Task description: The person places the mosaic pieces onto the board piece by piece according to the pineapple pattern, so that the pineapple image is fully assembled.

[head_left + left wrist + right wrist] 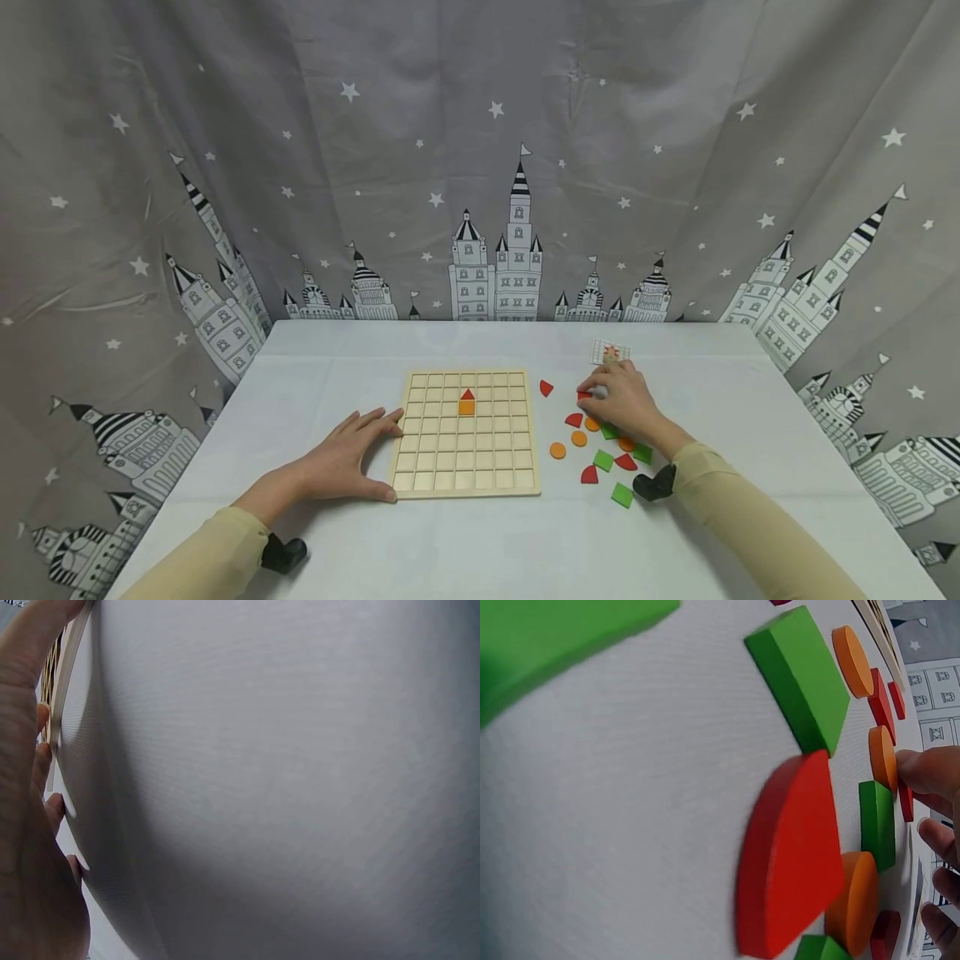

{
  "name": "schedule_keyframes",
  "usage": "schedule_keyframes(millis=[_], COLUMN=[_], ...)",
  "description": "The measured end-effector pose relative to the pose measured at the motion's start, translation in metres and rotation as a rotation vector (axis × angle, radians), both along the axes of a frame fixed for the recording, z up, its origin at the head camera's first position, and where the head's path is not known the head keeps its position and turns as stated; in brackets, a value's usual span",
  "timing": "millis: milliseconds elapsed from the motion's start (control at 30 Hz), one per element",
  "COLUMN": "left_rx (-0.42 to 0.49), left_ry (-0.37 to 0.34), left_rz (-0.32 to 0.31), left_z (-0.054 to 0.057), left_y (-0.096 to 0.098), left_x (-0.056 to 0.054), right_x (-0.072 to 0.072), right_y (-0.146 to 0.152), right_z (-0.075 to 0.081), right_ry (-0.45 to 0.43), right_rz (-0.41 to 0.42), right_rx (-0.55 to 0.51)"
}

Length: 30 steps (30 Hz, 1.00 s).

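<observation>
A pale wooden grid board (465,459) lies on the white table, holding an orange square (467,407) with a red triangle (468,394) right above it. My left hand (341,462) rests at the board's left edge, fingers spread along the side and thumb by the near corner; the left wrist view shows its fingers (46,761) against the rim. Right of the board, my right hand (622,400) reaches over loose pieces and pinches a red quarter-circle piece (584,395) between thumb and fingertips. In the right wrist view that red piece (906,801) shows just under the thumb.
Several orange discs (557,451), green squares (622,495) and red quarter-circle pieces (589,475) lie scattered below my right hand. A small pattern card (600,350) lies beyond it. A grey curtain (480,167) with castles and stars hangs behind the table.
</observation>
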<state>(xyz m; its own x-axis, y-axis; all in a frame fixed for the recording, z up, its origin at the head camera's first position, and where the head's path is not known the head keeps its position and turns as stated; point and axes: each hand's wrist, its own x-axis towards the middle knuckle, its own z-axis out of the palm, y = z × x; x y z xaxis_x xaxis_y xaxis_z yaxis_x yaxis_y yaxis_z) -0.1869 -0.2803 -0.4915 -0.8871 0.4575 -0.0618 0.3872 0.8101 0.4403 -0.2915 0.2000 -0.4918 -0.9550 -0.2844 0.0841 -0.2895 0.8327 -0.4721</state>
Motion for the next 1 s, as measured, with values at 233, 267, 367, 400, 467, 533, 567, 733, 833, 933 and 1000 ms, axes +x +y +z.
schedule_keyframes(millis=[233, 267, 367, 400, 467, 533, 567, 733, 833, 933, 1000], left_rx=[0.000, 0.001, 0.004, 0.003, 0.001, -0.002, -0.002, 0.001, 0.000, -0.004, -0.007], left_ry=[0.000, 0.002, 0.002, 0.002, 0.000, -0.001, 0.000, -0.001, -0.003, -0.002, 0.000], left_rz=[-0.004, -0.006, -0.009, -0.008, -0.007, -0.006, -0.006, -0.005, -0.003, -0.002, -0.002], left_z=[0.003, 0.003, 0.003, 0.003, 0.003, 0.002, 0.002, 0.001, 0.001, 0.001, 0.001], left_y=[0.001, 0.001, 0.001, 0.001, 0.001, 0.001, 0.001, 0.000, 0.000, 0.000, 0.000], left_x=[0.001, 0.001, 0.001, 0.001, 0.001, 0.001, 0.000, 0.000, 0.000, 0.000, 0.000], right_x=[-0.001, -0.002, -0.002, -0.002, -0.002, -0.002, -0.002, -0.005, -0.007, -0.009, -0.010], right_y=[-0.001, -0.001, 0.000, 0.000, 0.001, 0.002, 0.002, 0.007, 0.009, 0.010, 0.010], right_z=[-0.002, -0.003, -0.003, -0.003, -0.003, -0.003, -0.002, -0.003, -0.005, -0.007, -0.008], right_ry=[0.000, 0.000, -0.004, -0.006, -0.014, -0.028, -0.039, -0.114, -0.149, -0.170, -0.176], right_rz=[0.003, -0.001, -0.004, -0.005, -0.008, -0.002, -0.002, -0.008, -0.013, -0.018, -0.019], right_rx=[-0.013, -0.012, -0.013, -0.013, -0.013, -0.022, -0.027, -0.063, -0.077, -0.091, -0.098])
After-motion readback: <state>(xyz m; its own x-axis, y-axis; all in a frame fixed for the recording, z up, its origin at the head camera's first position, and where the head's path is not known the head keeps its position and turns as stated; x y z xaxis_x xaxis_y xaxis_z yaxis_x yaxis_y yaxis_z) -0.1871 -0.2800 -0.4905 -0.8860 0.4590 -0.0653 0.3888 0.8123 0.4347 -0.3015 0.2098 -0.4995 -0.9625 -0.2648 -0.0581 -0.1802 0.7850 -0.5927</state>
